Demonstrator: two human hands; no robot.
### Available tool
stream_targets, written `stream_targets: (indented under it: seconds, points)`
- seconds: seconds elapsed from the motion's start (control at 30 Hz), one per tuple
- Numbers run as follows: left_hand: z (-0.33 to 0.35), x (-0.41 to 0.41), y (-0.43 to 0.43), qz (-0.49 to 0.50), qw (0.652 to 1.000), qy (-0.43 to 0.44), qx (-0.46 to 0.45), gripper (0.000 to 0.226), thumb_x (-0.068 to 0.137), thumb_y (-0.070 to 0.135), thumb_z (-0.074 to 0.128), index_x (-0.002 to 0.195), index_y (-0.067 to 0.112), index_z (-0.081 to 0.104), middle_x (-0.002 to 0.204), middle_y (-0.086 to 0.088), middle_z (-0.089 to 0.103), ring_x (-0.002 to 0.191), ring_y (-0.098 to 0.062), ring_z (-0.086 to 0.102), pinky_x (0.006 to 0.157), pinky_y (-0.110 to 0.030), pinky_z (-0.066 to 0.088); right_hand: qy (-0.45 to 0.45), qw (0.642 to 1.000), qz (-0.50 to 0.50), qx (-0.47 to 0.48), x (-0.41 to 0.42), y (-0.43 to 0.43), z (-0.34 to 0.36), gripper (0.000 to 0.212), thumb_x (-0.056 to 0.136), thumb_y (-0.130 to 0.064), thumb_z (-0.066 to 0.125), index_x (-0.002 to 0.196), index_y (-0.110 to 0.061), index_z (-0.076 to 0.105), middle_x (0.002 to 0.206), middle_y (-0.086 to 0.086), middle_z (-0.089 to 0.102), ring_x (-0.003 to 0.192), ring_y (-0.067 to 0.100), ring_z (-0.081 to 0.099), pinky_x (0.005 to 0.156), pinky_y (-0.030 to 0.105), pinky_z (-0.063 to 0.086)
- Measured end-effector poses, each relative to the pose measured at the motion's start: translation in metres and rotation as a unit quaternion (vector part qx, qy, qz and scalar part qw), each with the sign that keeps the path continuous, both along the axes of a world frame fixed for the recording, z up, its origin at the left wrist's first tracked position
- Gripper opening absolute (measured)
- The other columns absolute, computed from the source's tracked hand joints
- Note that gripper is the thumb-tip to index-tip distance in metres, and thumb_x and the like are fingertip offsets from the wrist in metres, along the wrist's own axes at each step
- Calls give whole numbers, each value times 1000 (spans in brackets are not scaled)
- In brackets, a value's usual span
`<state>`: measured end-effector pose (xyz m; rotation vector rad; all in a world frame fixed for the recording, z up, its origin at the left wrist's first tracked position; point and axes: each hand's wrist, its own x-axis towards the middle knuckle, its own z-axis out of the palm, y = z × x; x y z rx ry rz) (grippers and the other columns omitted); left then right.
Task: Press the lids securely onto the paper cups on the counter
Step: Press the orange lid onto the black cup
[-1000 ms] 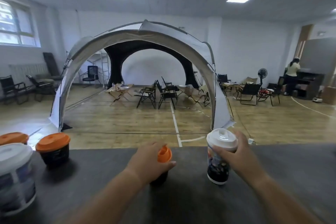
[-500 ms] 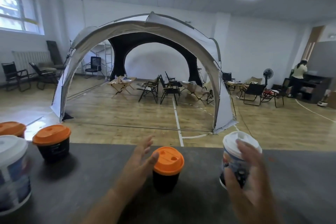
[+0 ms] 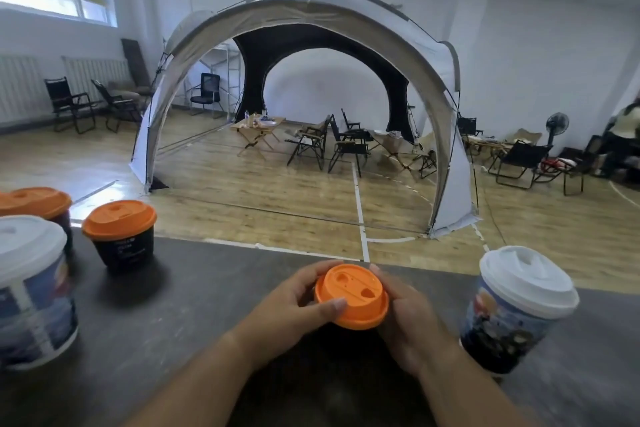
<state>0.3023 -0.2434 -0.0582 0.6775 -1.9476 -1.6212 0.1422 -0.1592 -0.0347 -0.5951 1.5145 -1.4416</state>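
An orange lid point(image 3: 351, 295) sits on a small black paper cup in the middle of the dark counter point(image 3: 194, 291); the cup's body is hidden behind my hands. My left hand point(image 3: 294, 308) grips the lid's left rim, thumb on its near edge. My right hand point(image 3: 405, 319) wraps around the right side of the lid and cup. A tall printed cup with a white lid point(image 3: 516, 302) stands free to the right.
At the left stand a black cup with an orange lid point(image 3: 119, 236), another orange-lidded cup point(image 3: 34, 201) behind it, and a large printed cup with a white lid point(image 3: 31, 288). Beyond the counter's far edge lie a wooden floor, a tent and folding chairs.
My right hand let go of the white-lidded cup and came over to the orange-lidded cup. My left hand closed on the lid's rim. The camera moved closer and lower.
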Motion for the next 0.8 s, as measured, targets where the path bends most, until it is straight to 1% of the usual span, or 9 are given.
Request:
stream_targets:
  seconds: [0.13, 0.3, 0.43, 0.5, 0.57, 0.63, 0.7, 0.77, 0.8]
  points:
    - [-4, -2, -4, 8, 1000, 19, 17, 60, 59, 58, 78, 115, 56, 58, 125, 15, 61, 117, -6, 59, 100, -30, 49, 21, 1000, -1, -21, -6, 0, -6, 35, 98, -32, 53, 104, -3, 72, 98, 19, 75, 102, 37, 69, 100, 53, 50]
    - [-9, -1, -6, 19, 999, 23, 16, 68, 57, 64, 80, 120, 52, 57, 129, 10, 60, 121, -12, 57, 104, -38, 47, 27, 999, -3, -39, -1, 3, -13, 32, 103, -31, 43, 109, -19, 72, 102, 7, 76, 105, 26, 69, 101, 50, 50]
    - [-7, 0, -5, 50, 998, 31, 10, 69, 60, 55, 77, 125, 44, 56, 121, 16, 64, 116, -5, 59, 101, -31, 49, 51, 996, 9, -68, 7, 3, -19, 34, 105, -30, 38, 124, -21, 64, 114, 2, 73, 113, 18, 65, 107, 45, 46]
    - [-5, 1, -5, 48, 999, 25, 6, 65, 62, 53, 77, 123, 47, 55, 117, 23, 64, 113, -1, 60, 95, -25, 51, 80, 994, 20, -75, 11, 3, -22, 35, 105, -31, 37, 132, -22, 59, 123, 1, 68, 119, 15, 61, 111, 44, 43]
    - [-4, 2, -5, 50, 999, 12, 0, 64, 61, 58, 76, 121, 52, 55, 116, 26, 62, 112, 1, 59, 94, -24, 51, 94, 991, 31, -85, 13, 4, -22, 38, 104, -36, 38, 137, -27, 54, 132, -3, 62, 126, 14, 55, 114, 44, 39]
    - [-4, 3, -6, 61, 998, 8, -4, 67, 57, 63, 76, 120, 53, 54, 121, 22, 60, 114, -2, 58, 96, -26, 51, 112, 989, 56, -81, 17, 5, -21, 50, 99, -48, 37, 147, -36, 37, 140, -12, 49, 136, 13, 42, 119, 40, 30]
    - [-4, 4, -7, 73, 997, 15, -7, 69, 57, 65, 77, 121, 51, 55, 123, 18, 61, 116, -4, 58, 96, -26, 50, 159, 978, 111, -78, 21, 7, -20, 63, 96, -53, 34, 154, -42, 11, 138, -20, 33, 139, 5, 27, 117, 21, 22]
    - [-4, 6, -8, 80, 996, 31, -6, 73, 54, 66, 78, 120, 48, 57, 123, 16, 62, 116, -3, 58, 95, -25, 50, 201, 966, 149, -69, 22, 6, -22, 67, 101, -44, 33, 153, -38, -9, 136, -23, 24, 131, -5, 19, 94, -8, 19]
    - [-3, 6, -9, 81, 996, 33, -5, 72, 53, 65, 78, 120, 48, 57, 123, 16, 63, 116, -2, 58, 94, -25, 50, 211, 963, 154, -62, 21, 5, -24, 68, 102, -41, 33, 152, -36, -13, 136, -24, 22, 129, -7, 17, 81, -14, 17]
